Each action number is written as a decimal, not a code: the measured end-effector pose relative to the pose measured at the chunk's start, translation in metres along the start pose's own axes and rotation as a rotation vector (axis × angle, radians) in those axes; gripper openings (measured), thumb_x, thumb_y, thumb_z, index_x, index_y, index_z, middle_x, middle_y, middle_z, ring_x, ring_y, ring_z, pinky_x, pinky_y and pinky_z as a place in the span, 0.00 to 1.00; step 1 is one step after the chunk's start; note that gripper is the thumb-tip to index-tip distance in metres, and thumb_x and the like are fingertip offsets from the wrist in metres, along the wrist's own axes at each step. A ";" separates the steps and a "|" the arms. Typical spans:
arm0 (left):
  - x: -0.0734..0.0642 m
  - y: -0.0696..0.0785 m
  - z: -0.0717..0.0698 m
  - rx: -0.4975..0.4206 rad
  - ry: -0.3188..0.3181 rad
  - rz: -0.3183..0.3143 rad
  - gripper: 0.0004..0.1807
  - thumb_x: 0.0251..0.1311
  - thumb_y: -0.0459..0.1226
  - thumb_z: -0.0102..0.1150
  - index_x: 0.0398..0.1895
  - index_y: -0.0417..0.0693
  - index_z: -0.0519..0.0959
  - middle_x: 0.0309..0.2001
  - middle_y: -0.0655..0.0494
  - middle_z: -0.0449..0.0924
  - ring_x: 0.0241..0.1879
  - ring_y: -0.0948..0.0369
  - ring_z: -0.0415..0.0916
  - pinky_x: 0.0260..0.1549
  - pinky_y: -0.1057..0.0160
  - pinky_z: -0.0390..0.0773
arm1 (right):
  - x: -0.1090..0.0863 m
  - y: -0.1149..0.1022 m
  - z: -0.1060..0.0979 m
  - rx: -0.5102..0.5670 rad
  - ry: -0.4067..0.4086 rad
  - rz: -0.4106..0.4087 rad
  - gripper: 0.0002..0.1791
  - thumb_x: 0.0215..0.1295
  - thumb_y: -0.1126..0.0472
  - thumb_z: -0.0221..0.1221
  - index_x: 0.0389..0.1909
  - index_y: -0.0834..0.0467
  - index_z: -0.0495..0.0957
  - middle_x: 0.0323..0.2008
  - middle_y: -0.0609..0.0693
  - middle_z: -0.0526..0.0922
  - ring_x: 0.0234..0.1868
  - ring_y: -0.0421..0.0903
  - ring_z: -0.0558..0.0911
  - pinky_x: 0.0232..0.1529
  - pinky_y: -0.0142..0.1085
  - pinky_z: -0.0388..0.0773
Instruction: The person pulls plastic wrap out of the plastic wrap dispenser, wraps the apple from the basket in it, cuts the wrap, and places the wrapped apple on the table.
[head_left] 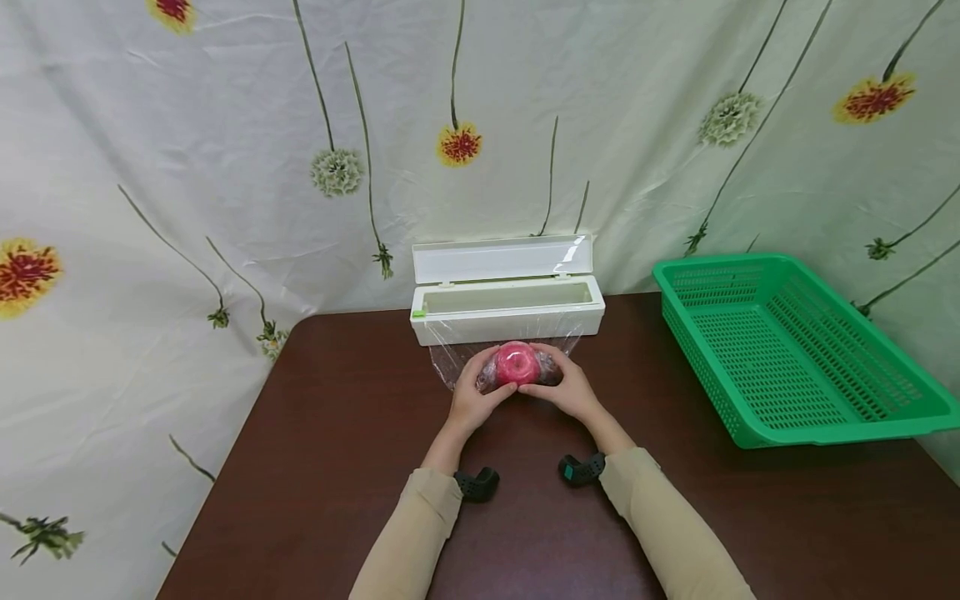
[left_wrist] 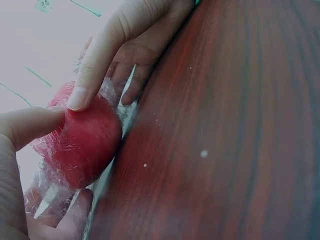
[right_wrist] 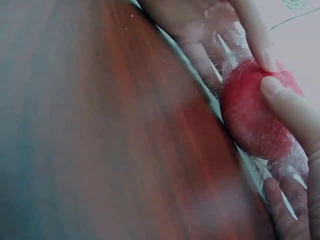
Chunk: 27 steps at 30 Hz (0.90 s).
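A red apple (head_left: 517, 363) wrapped in clear cling film sits between my two hands, in front of a white cling film box (head_left: 510, 327). My left hand (head_left: 471, 398) grips it from the left, thumb on the near side and fingers around the bunched film. From the right my right hand (head_left: 573, 392) holds it likewise, the two thumb tips close together on the apple. In the left wrist view, wrinkled film covers the apple (left_wrist: 87, 142) and gathers at its sides. A sheet of film (head_left: 444, 360) stretches from the box's front edge down to the apple.
The box's lid (head_left: 502, 260) stands raised against a flowered cloth (head_left: 262, 108) behind the table. A green plastic basket (head_left: 772, 367) stands at the right of the dark brown table (head_left: 337, 467). Black wrist straps (head_left: 477, 485) sit at the cuffs of the beige sleeves.
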<state>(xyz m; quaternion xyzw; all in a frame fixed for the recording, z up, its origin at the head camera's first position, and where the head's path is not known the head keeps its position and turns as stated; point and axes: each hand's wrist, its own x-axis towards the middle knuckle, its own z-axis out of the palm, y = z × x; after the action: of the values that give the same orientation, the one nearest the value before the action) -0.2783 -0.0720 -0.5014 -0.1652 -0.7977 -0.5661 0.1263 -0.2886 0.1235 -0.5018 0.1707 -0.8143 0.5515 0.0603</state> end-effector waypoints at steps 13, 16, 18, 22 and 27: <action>-0.001 0.000 -0.003 0.011 0.009 -0.046 0.34 0.51 0.42 0.70 0.63 0.49 0.70 0.61 0.50 0.70 0.62 0.51 0.64 0.61 0.46 0.61 | 0.002 -0.001 -0.001 -0.019 -0.001 0.046 0.37 0.49 0.52 0.71 0.62 0.48 0.69 0.58 0.50 0.74 0.58 0.49 0.72 0.58 0.50 0.68; -0.001 0.000 -0.005 0.016 0.007 -0.052 0.34 0.51 0.43 0.70 0.63 0.47 0.70 0.61 0.51 0.71 0.61 0.52 0.65 0.60 0.46 0.62 | 0.002 -0.001 -0.001 -0.022 0.003 0.049 0.37 0.49 0.51 0.71 0.61 0.49 0.70 0.58 0.50 0.74 0.57 0.50 0.72 0.58 0.50 0.68; -0.001 0.000 -0.005 0.020 0.004 -0.055 0.35 0.51 0.43 0.69 0.63 0.46 0.70 0.60 0.51 0.71 0.61 0.52 0.65 0.60 0.47 0.62 | 0.001 -0.002 -0.001 -0.024 0.007 0.051 0.37 0.49 0.51 0.71 0.61 0.50 0.70 0.58 0.51 0.75 0.57 0.50 0.72 0.58 0.50 0.68; -0.001 -0.001 -0.007 0.028 -0.001 -0.064 0.34 0.51 0.44 0.69 0.62 0.47 0.71 0.60 0.52 0.72 0.60 0.53 0.66 0.59 0.48 0.63 | 0.001 -0.002 -0.001 -0.031 0.011 0.060 0.36 0.48 0.51 0.71 0.60 0.50 0.71 0.57 0.51 0.75 0.56 0.50 0.73 0.58 0.50 0.68; -0.003 -0.001 -0.007 0.037 -0.005 -0.090 0.33 0.51 0.46 0.69 0.62 0.50 0.71 0.60 0.51 0.72 0.59 0.52 0.67 0.59 0.47 0.64 | 0.001 -0.001 0.000 -0.029 0.006 0.070 0.34 0.49 0.52 0.71 0.59 0.48 0.72 0.56 0.49 0.76 0.55 0.49 0.73 0.57 0.49 0.69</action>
<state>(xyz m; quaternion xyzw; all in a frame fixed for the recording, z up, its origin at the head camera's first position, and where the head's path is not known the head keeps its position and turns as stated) -0.2762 -0.0796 -0.5005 -0.1281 -0.8149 -0.5561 0.1015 -0.2891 0.1232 -0.5003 0.1397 -0.8274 0.5421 0.0458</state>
